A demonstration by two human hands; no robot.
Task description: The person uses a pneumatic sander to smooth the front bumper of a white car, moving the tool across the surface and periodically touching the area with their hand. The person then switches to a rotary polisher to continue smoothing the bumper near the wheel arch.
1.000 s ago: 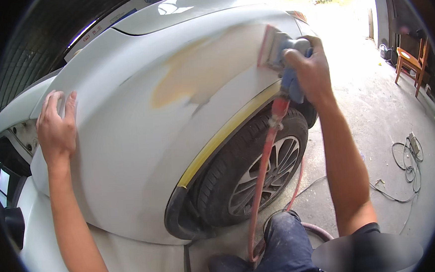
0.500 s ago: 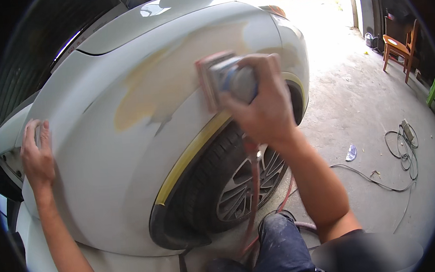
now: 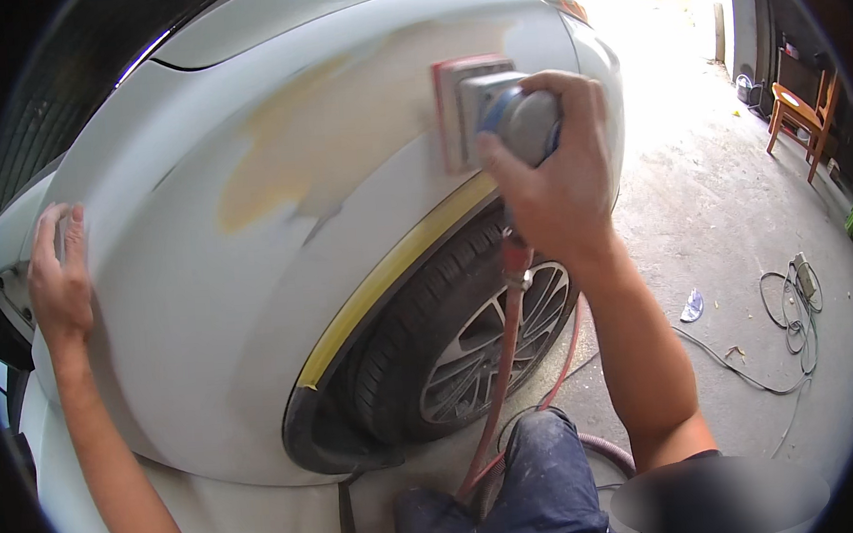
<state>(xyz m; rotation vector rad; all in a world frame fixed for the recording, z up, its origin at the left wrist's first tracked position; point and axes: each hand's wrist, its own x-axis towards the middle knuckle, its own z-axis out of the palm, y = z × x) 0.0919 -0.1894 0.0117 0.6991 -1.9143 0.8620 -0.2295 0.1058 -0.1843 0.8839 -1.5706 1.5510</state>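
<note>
The powered sander (image 3: 487, 106), with a rectangular pad and a rounded grey and blue body, is at the lower right part of a sanded tan patch (image 3: 341, 145) on a white car's rear fender panel (image 3: 195, 320), just above the wheel arch. Its pad faces the panel; whether the whole face touches the paint I cannot tell. The right hand (image 3: 563, 180) has its fingers curled around the rounded body, closed firmly on it, thumb on the near side. The left hand (image 3: 60, 289) lies on the far left side of the panel, its fingers loosely bent and moderately parted, resting on the surface. A red hose (image 3: 511, 339) hangs from the sander's lower end, passing in front of the alloy wheel (image 3: 467, 367). Yellow masking tape (image 3: 388, 281) follows the edge of the arch, over the black tyre (image 3: 380, 391). The tan patch has yellowish borders, with a small dark mark (image 3: 321, 224) below it. The person's dusty dark blue trousers (image 3: 551, 464) show at the bottom. To the right, a coiled cable (image 3: 803, 326) lies on the concrete floor (image 3: 679, 241), and a wooden chair (image 3: 796, 105) stands farther back.
</note>
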